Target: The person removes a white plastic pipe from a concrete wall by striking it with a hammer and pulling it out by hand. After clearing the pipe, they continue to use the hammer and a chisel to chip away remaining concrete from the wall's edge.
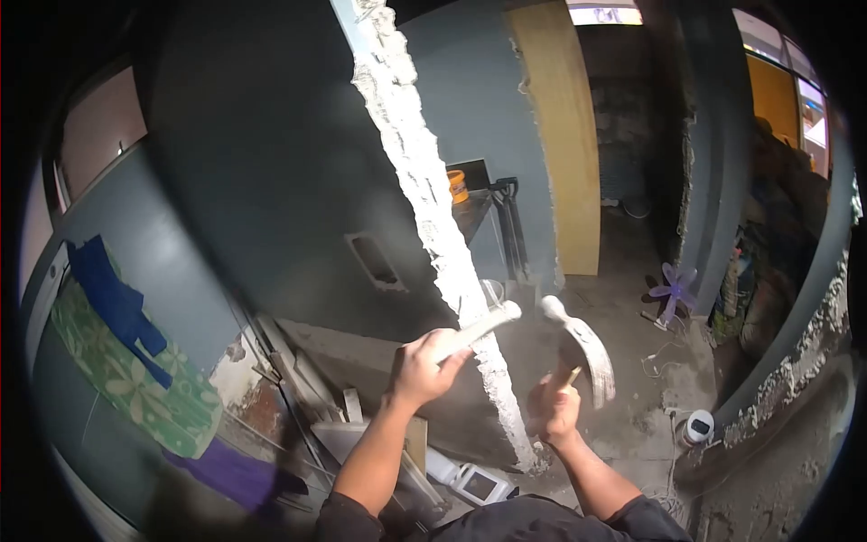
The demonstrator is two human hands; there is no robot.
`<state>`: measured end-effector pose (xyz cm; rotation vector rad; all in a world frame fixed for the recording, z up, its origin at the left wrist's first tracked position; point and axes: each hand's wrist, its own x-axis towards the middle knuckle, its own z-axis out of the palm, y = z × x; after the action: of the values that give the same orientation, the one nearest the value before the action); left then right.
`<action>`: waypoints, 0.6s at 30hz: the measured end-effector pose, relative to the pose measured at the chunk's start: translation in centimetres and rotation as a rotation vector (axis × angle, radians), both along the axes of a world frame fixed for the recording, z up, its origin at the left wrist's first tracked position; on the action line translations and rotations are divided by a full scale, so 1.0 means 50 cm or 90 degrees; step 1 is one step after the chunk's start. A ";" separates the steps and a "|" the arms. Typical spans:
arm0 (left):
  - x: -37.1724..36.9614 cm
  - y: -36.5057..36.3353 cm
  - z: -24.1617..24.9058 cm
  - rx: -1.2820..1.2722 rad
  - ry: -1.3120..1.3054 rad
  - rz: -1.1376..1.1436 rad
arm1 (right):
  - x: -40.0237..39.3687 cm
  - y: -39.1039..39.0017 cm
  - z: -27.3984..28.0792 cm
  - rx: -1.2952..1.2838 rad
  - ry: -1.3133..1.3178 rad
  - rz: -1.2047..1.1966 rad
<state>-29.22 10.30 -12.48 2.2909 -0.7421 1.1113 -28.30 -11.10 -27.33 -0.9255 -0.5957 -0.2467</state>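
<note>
My left hand (pixel 421 369) is closed around a pale, dusty chisel (pixel 483 327). The chisel's blunt end points right, across the front of the broken wall edge (pixel 424 181), and its working tip is hidden from me. To the right, my right hand (pixel 554 410) grips the short visible part of a claw hammer (pixel 591 348) handle. The hammer's striking face is raised near the chisel's blunt end, with a gap between them, and its curved claw points down toward me. Rough white plaster runs along the whole wall edge.
Left of the wall edge, a recessed box (pixel 376 262) is set in the dark wall. Boards (pixel 302 370) and a white device with a screen (pixel 481 485) lie low down. On the right are a purple fan (pixel 674 291), a white round-topped object (pixel 698 426) and cables. Cloths (pixel 135 361) hang at left.
</note>
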 end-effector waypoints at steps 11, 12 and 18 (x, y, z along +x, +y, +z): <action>-0.052 0.031 -0.018 -0.086 0.084 0.140 | -0.066 -0.020 0.056 -0.102 -0.039 -0.064; -0.048 0.035 -0.015 -0.085 0.088 0.151 | -0.073 -0.017 0.078 -0.130 -0.077 -0.083; -0.047 0.028 -0.001 -0.103 0.122 0.144 | -0.077 0.020 0.114 -0.074 -0.203 -0.072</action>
<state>-31.58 11.72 -12.54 2.3408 -0.3138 0.9879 -32.17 -10.10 -21.62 -1.0422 -0.8592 -0.4708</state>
